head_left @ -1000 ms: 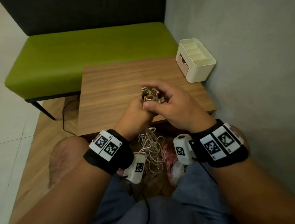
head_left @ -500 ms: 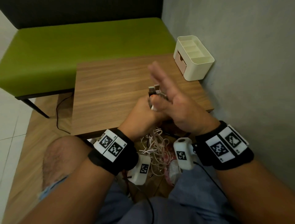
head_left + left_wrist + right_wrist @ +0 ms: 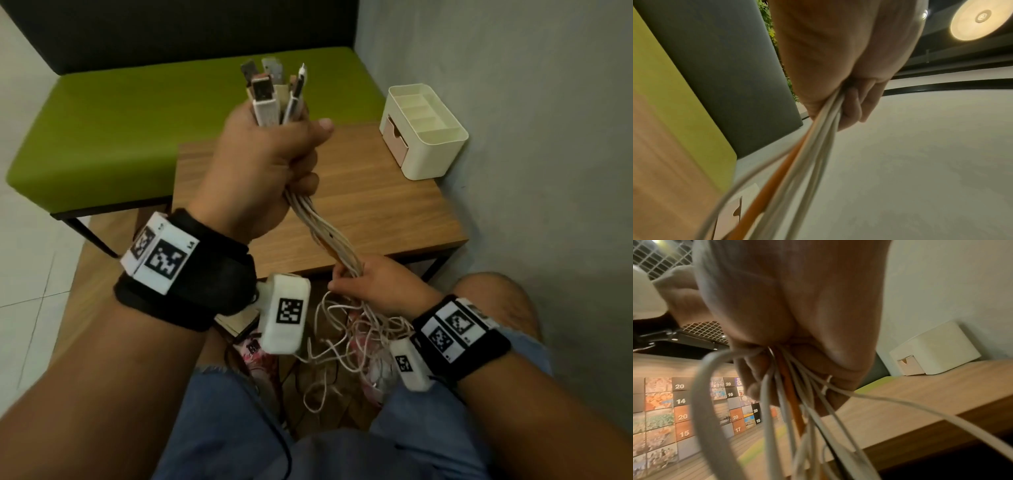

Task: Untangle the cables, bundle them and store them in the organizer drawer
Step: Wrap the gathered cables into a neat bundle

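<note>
My left hand (image 3: pixel 270 161) is raised over the table and grips a bundle of white cables (image 3: pixel 322 229) with one orange strand, just below their plugs (image 3: pixel 270 89), which stick up out of the fist. My right hand (image 3: pixel 373 287) is lower, near the table's front edge, with its fingers curled round the same bundle. Between the two hands the cables run taut and straight. Below the right hand the loose ends (image 3: pixel 346 339) hang in a tangle between my knees. The wrist views show each fist closed on the cables (image 3: pixel 818 129) (image 3: pixel 789 386). The white organizer (image 3: pixel 424 133) with its pink drawer (image 3: pixel 394 135) stands on the table's far right corner.
The wooden table (image 3: pixel 376 209) stands against a grey wall (image 3: pixel 531 120) on the right. A green bench (image 3: pixel 113 130) lies behind it. A pink-and-white item (image 3: pixel 257 356) lies on the floor between my legs.
My left hand has risen with the plug ends. My right hand left the plugs, moved down the bundle and closed round it near the table edge, so the cables are now stretched.
</note>
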`<state>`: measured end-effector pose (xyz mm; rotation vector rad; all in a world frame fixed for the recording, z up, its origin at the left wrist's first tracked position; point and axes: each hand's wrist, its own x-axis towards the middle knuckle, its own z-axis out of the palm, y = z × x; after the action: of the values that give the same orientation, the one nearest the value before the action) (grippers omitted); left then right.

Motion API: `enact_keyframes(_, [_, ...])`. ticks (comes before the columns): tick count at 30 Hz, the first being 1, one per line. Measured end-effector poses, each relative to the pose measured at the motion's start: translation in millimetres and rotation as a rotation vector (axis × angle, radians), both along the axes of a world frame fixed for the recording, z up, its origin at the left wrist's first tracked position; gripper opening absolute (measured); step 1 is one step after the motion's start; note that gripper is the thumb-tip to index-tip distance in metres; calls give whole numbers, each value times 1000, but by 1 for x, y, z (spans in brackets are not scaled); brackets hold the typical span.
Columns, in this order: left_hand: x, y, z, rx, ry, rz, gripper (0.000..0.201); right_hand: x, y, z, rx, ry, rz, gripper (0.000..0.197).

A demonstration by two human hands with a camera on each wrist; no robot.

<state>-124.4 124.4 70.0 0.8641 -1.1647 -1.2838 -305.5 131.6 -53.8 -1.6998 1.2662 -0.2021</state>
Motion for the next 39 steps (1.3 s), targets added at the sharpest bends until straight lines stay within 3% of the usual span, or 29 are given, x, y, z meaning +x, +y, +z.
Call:
enact_keyframes(10, [32,-2,-5,75,175,105,29,-13,-32,-4,-26,327,-63,10])
enact_keyframes(15, [51,-4,-10,115,280,140,28,-16,-44,3,-61,360,-69,7])
enact_keyframes(21, [62,-3,-5,84,267,163,30,-13,-45,6,6,423,-44,6])
enact_keyframes(26, [64,2,-30,125,127,245,33,-26,-40,16,82,147,-222,8])
enact_keyframes(39, [76,8,-33,100,91,308,35,-27,-45,78,-196,-266,-302,8])
